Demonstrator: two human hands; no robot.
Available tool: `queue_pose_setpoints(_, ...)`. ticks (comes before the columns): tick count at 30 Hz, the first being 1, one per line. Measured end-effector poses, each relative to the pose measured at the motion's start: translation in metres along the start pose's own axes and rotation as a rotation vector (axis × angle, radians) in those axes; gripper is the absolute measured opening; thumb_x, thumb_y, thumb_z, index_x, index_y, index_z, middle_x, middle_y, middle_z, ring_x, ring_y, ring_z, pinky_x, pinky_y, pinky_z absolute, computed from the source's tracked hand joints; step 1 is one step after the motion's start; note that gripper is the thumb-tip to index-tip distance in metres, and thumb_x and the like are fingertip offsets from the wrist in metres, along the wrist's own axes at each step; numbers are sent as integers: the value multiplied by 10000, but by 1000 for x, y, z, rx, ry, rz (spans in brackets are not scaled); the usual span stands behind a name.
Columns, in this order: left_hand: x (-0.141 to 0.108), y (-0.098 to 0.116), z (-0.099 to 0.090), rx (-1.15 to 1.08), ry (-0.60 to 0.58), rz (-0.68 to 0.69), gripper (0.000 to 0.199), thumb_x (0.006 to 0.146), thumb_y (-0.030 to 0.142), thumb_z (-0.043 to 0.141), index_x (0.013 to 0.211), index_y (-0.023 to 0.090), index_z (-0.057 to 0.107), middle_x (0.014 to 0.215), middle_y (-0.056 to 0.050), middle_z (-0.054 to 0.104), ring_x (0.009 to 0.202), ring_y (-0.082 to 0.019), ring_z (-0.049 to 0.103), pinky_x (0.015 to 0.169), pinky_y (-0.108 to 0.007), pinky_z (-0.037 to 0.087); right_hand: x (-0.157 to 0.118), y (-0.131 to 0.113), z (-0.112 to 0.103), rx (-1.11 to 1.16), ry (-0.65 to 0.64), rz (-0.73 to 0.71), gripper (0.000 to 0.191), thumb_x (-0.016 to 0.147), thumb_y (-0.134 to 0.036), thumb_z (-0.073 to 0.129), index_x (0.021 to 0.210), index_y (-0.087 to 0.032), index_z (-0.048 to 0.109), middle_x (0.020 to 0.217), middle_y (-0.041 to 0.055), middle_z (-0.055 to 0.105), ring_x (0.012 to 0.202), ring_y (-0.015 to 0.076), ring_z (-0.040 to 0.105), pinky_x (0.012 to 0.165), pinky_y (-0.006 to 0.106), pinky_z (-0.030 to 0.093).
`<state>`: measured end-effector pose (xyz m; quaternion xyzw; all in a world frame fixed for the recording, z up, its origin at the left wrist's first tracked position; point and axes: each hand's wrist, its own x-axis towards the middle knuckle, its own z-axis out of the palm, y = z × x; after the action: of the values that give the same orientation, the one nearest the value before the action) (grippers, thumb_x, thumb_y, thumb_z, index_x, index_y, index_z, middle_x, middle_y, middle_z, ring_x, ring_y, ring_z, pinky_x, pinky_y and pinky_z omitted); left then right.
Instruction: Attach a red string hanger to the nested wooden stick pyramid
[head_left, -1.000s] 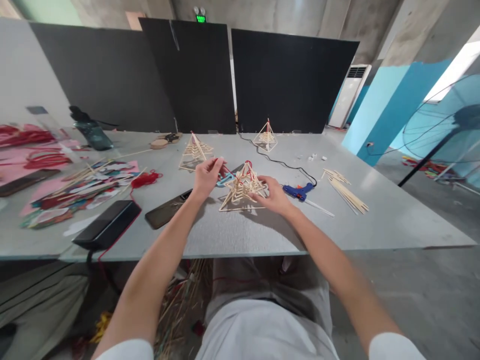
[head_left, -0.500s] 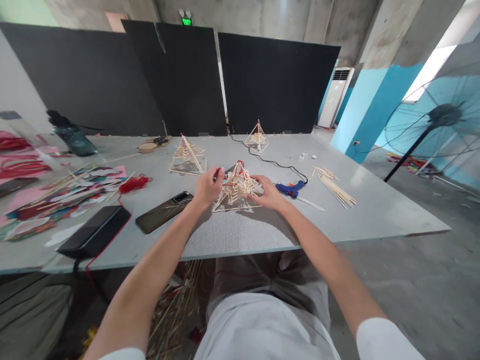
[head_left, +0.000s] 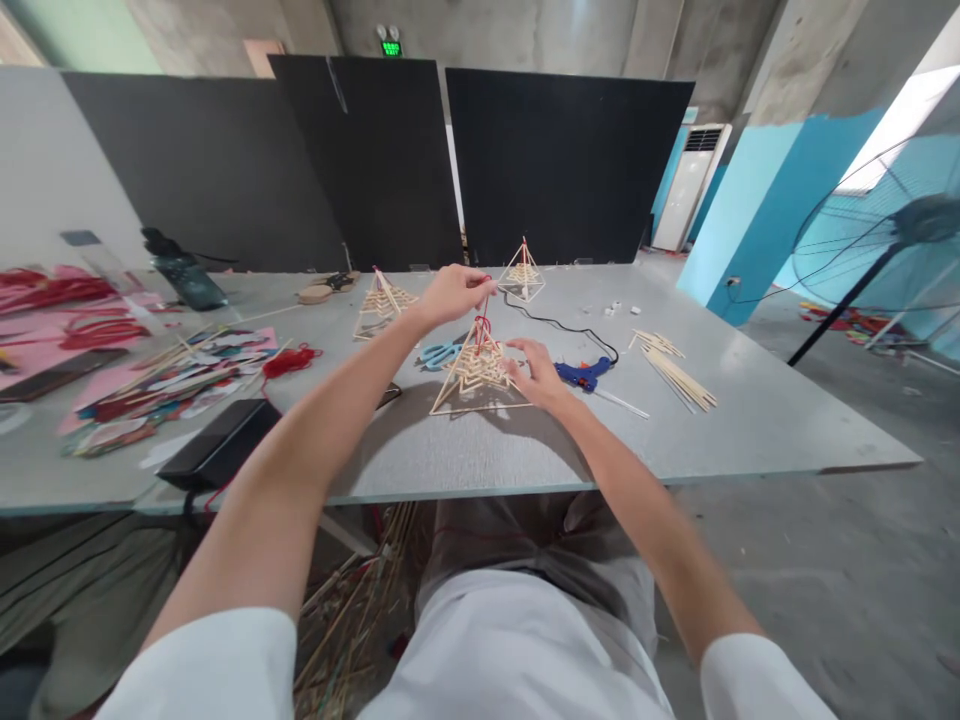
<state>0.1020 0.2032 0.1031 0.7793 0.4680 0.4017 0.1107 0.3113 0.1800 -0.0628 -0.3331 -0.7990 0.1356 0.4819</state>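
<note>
A small pyramid of thin wooden sticks (head_left: 480, 375) stands on the table in front of me, with stepped inner layers and red yarn wound about its top. Above its tip, my left hand (head_left: 457, 292) pinches the red yarn (head_left: 491, 290) and holds it up taut. At the pyramid's right side is my right hand (head_left: 538, 375), thumb and fingers gripping the sloping edge. Light blue scissors (head_left: 439, 355) lie just behind, to the left. A blue glue gun (head_left: 585, 374) rests to the right.
Two similar stick pyramids stand farther back, one left (head_left: 382, 300) and one behind (head_left: 523, 275). Loose sticks (head_left: 679, 375) lie right. At left are a black box (head_left: 217, 445), a red yarn tangle (head_left: 291, 360), paper scraps (head_left: 180, 375) and a bottle (head_left: 184, 270). My left forearm mostly hides a phone.
My left hand has risen from the pyramid's left side to above its tip, drawing the red yarn upward. The scissors now show more fully. My right hand stays at the pyramid's right side.
</note>
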Motion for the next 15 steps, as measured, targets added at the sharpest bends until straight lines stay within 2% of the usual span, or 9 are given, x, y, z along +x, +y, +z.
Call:
queue_pose_setpoints(2, 6, -4, -4, 61, -79, -13, 261, 913, 348, 683, 754, 193, 819, 551, -8, 659, 471, -130, 502, 539, -285, 374, 0, 3, 2, 8, 11, 21, 566, 1092, -655, 443, 1351, -208, 674, 1371, 182, 699, 1346, 321, 601, 1196, 518, 453)
queue_pose_setpoints(4, 7, -9, -8, 93, -102, -13, 265, 904, 352, 683, 737, 198, 821, 557, -22, 681, 454, -133, 522, 521, -284, 383, 1, 6, 5, 13, 15, 26, 593, 1097, -666, 413, 1343, -197, 680, 1362, 192, 702, 1338, 320, 605, 1198, 515, 450)
queue_pose_setpoints(8, 3, -13, -15, 96, -69, 29, 277, 900, 377, 673, 752, 193, 818, 586, -36, 708, 448, -129, 540, 502, -274, 392, 2, 9, 7, 16, 21, 36, 635, 1097, -697, 379, 1329, -196, 693, 1344, 193, 710, 1325, 320, 608, 1220, 533, 423)
queue_pose_setpoints(15, 4, -8, -23, 116, -30, 106, 310, 927, 404, 655, 742, 195, 790, 580, -31, 706, 462, -126, 540, 513, -273, 384, 2, 11, 8, 12, 2, 51, 599, 1100, -670, 390, 1324, -215, 709, 1316, 172, 730, 1282, 313, 628, 1186, 534, 454)
